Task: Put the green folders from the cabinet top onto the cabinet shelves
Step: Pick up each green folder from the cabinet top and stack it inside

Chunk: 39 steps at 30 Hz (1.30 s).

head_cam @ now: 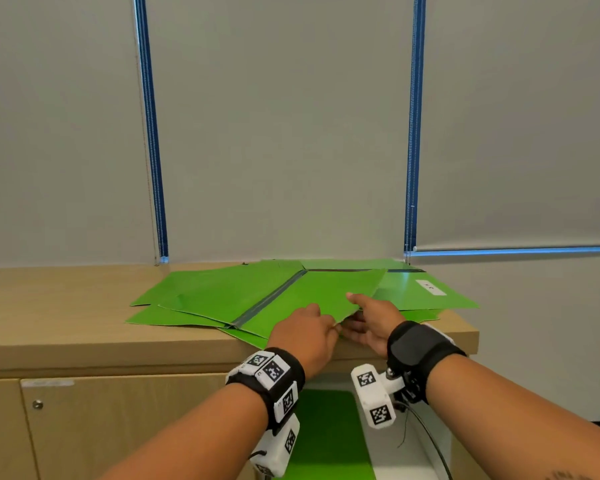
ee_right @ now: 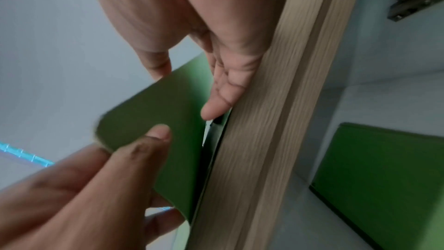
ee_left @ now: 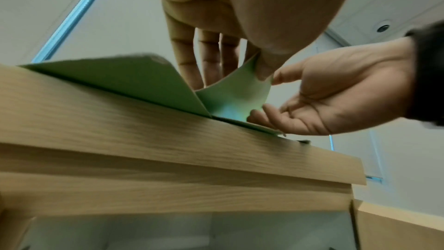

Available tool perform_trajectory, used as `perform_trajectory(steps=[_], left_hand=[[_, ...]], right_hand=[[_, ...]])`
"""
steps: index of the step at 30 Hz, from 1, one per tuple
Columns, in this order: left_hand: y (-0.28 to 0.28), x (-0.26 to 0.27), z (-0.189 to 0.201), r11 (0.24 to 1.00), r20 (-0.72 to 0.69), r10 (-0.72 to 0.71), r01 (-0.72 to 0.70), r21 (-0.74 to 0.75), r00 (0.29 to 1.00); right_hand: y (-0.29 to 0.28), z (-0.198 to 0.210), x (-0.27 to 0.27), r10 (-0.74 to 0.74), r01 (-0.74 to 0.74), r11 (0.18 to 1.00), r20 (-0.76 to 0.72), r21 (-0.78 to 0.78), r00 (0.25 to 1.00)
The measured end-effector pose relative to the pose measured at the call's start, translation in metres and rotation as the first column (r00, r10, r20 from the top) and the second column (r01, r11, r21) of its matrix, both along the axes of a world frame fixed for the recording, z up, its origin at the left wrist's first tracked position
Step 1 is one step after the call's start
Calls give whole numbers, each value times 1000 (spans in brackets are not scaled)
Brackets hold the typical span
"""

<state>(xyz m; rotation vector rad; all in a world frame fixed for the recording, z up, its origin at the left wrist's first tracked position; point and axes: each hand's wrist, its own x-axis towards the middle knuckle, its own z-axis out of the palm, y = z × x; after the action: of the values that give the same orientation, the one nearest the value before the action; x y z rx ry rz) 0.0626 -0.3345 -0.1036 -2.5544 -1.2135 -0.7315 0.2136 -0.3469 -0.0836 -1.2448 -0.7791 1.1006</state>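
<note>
Wooden cabinet top (head_cam: 66, 306) running wide across the head view, backed by pale roller blinds (head_cam: 278, 133) with blue edging. Below its front edge, an open compartment with white shelves (head_cam: 406, 455); one green folder (head_cam: 329, 434) already lying flat in there, seen again in the right wrist view as a green slab (ee_right: 384, 178) under the cabinet lip.

On the cabinet top, several green folders (head_cam: 222, 292) fanned out in a loose overlapping pile, one lying open with its grey spine (head_cam: 271, 299) running diagonally, another at the far right carrying a small white label (head_cam: 431, 287).

Near cover of the open folder (ee_left: 235, 94) lifted and curled upward at the front edge of the top. Left hand (head_cam: 305, 336) pinching that cover's corner, thumb beneath and fingers (ee_left: 209, 58) behind it. Right hand (head_cam: 371, 323) palm-up just beside it, thumb on the cover's upper face, fingers (ee_left: 261, 119) slid underneath; probably a loose grip on the same cover, though blur in the wrist views leaves this uncertain.
</note>
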Motion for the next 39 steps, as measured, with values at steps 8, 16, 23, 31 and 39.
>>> perform_trajectory(steps=[8, 16, 23, 31, 39], left_hand=[[18, -26, 23, 983, 449, -51, 124, -135, 892], [14, -56, 55, 961, 775, 147, 98, -260, 614], [-15, -54, 67, 987, 888, -59, 160, -17, 457], [-28, -55, 73, 985, 944, -7, 165, -51, 329], [-29, -61, 14, 973, 952, 91, 177, -147, 293]], right_hand=[[-12, 15, 12, 13, -11, 982, -5, 187, 1000], [-29, 27, 38, 19, -13, 953, -16, 302, 1000], [-30, 36, 43, 3, -21, 924, 49, 381, 999], [-49, 58, 27, -118, 25, 874, 162, 484, 980], [-75, 2, 19, -101, -17, 911, 265, 411, 959]])
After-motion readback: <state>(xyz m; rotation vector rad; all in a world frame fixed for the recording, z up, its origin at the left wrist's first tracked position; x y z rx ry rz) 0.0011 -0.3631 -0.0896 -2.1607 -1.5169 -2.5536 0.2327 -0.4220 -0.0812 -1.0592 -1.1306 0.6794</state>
